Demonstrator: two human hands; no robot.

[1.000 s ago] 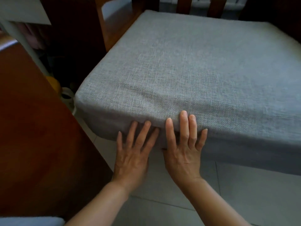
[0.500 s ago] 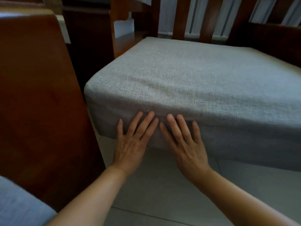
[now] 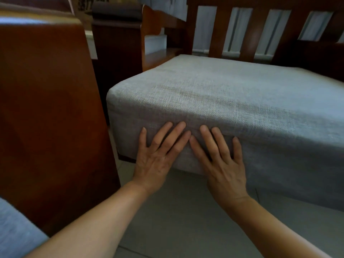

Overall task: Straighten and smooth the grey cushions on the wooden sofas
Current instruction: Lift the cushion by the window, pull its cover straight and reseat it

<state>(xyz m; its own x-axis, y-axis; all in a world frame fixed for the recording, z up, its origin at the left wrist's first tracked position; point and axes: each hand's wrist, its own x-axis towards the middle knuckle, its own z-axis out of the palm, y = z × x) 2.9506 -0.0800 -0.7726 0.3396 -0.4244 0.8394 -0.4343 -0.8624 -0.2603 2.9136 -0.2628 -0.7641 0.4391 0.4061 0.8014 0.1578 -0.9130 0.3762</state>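
A thick grey woven cushion [image 3: 232,94] lies on the seat of a dark wooden sofa with a slatted back [image 3: 260,30]. Both my hands press flat against the cushion's front face, near its left corner. My left hand [image 3: 158,155] has straight, spread fingers reaching up to the top front edge. My right hand [image 3: 221,162] lies beside it, fingers straight, its index fingertip touching the left hand's index finger. The fabric wrinkles slightly above my fingertips. The cushion's front overhangs the seat, and the frame under it is mostly hidden.
A tall reddish wooden side panel [image 3: 46,108] of another sofa stands close on the left, with a second grey cushion [image 3: 16,231] at the bottom left corner. Pale floor tiles [image 3: 176,220] lie below my arms. A wooden armrest and low shelf [image 3: 160,53] sit behind the cushion's left side.
My view has dropped lower and closer to the cushion's front. Both hands stayed flat on the front face; the right hand slid down from the top edge and closed against the left.
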